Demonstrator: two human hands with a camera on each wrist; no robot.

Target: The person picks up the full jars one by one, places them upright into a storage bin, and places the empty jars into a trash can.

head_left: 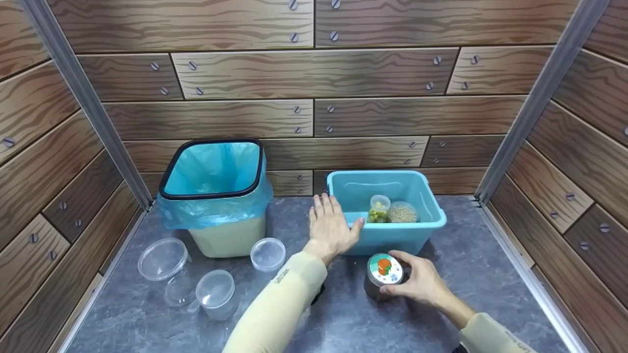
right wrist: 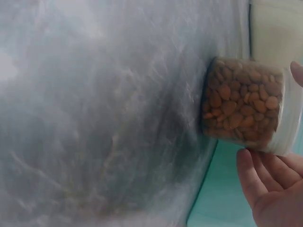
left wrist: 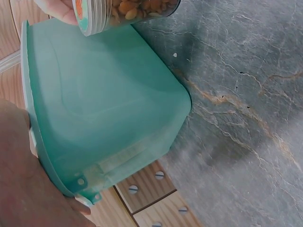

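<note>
My right hand [head_left: 417,282] grips a clear jar [right wrist: 241,101] of brown, nut-like pieces by its lid end, fingers on one side and thumb on the other. The jar's white lid [head_left: 385,268] carries an orange picture. It is upright, in front of a turquoise plastic tub [head_left: 387,240]; the head view does not settle whether its base touches the table. My left hand [head_left: 331,228] lies at the tub's left front rim, fingers straight and thumb spread along the edge. Inside the tub are a small cup of yellow-green pieces [head_left: 378,210] and a round container of pale grains [head_left: 403,213].
A beige bin [head_left: 228,238] lined with a blue bag stands at the back left. Several clear lidded containers sit before it, including a wide one [head_left: 163,260], a tall one [head_left: 217,294] and a small one [head_left: 268,254]. Wood-patterned walls [head_left: 314,73] enclose the grey table [head_left: 343,323].
</note>
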